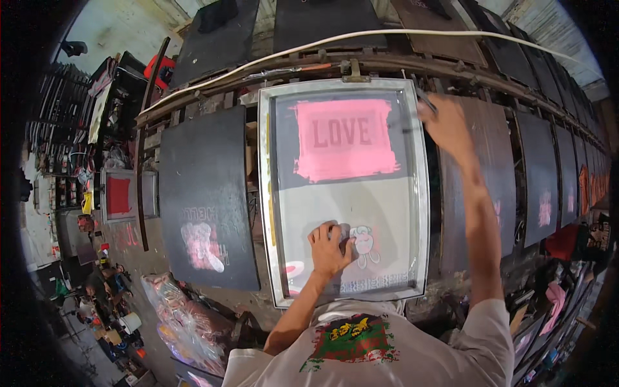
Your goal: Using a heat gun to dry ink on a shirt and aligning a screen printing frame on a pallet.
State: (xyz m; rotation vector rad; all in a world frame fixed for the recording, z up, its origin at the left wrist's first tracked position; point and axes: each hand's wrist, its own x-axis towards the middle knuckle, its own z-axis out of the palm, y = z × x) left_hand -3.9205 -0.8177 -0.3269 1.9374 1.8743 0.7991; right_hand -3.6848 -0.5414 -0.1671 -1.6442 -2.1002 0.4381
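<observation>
A metal-framed printing screen [420, 193] lies in front of me, with a pink ink patch [342, 161] showing block letters on its upper part and a small cartoon figure on the pale lower mesh. My left hand [329, 248] rests on the lower mesh beside that figure, fingers bent and apart. Above the frame's upper right edge, my right hand [443, 126], slightly blurred, is closed on a dark tool that I cannot make out clearly.
Dark boards [200, 168] with pink prints line both sides and the back along a rail [483, 77]. A pale cable [405, 30] crosses above. A smaller screen [155, 193], a plastic-wrapped bundle [174, 303] and cluttered shelves stand at the left.
</observation>
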